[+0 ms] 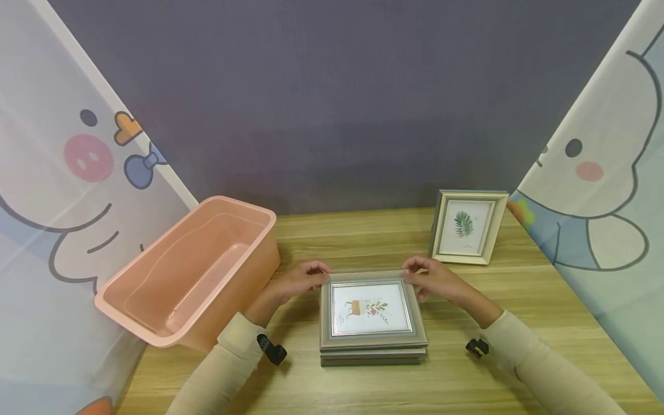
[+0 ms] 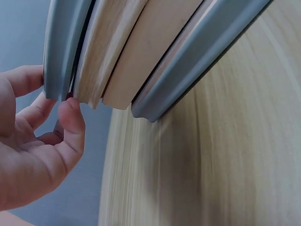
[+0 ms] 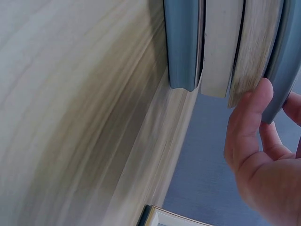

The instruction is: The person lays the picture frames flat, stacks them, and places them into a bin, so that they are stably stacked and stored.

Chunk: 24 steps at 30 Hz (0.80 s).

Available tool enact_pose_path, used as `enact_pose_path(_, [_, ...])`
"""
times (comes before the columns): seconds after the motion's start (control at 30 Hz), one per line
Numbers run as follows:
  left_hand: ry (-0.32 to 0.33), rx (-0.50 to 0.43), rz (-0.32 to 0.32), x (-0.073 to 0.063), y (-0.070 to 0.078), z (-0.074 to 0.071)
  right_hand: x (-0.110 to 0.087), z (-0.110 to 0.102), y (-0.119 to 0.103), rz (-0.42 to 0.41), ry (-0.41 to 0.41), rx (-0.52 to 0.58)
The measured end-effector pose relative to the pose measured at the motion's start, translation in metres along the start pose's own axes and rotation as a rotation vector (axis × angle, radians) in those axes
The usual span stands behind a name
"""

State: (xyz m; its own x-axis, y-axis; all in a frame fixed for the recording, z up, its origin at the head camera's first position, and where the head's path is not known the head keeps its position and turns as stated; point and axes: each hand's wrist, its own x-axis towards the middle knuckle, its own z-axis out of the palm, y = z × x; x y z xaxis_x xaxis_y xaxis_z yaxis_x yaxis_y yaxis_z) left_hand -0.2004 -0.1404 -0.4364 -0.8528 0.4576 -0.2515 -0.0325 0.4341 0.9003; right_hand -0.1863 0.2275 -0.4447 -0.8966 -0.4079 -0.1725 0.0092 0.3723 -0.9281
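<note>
A stack of picture frames (image 1: 370,361) lies on the wooden table in front of me. Its top picture frame (image 1: 372,309) has a silver-grey border and a print of a plant in an orange pot, turned sideways. My left hand (image 1: 302,280) pinches this frame at its far left corner, and my right hand (image 1: 437,282) pinches the far right corner. In the left wrist view, the top frame's grey edge (image 2: 67,49) sits between thumb and fingers. From the right wrist, fingers show on both sides of the top frame's edge (image 3: 284,61), with wood-toned and blue-grey frames beneath.
To the left stands a deep pink plastic bin (image 1: 244,282), with no contents visible. A standing picture frame (image 1: 467,227) with a green leaf print is at the back right of the table (image 1: 539,323). A dark grey panel (image 1: 342,109) rises behind, with cartoon-printed sheets on both sides.
</note>
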Motion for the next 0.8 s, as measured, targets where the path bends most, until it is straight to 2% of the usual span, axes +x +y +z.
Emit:
enact_pose_path(0.43, [0.002,-0.014,-0.013,-0.0011,-0.0026,0.0036,-0.0039,0.0005,-0.0029,0.006,-0.039,0.002])
enact_pose_path(0.8, [0.007,-0.005,-0.04,-0.004,0.0027,0.0052,-0.0028,-0.0008,-0.0012,0.0,-0.058,-0.004])
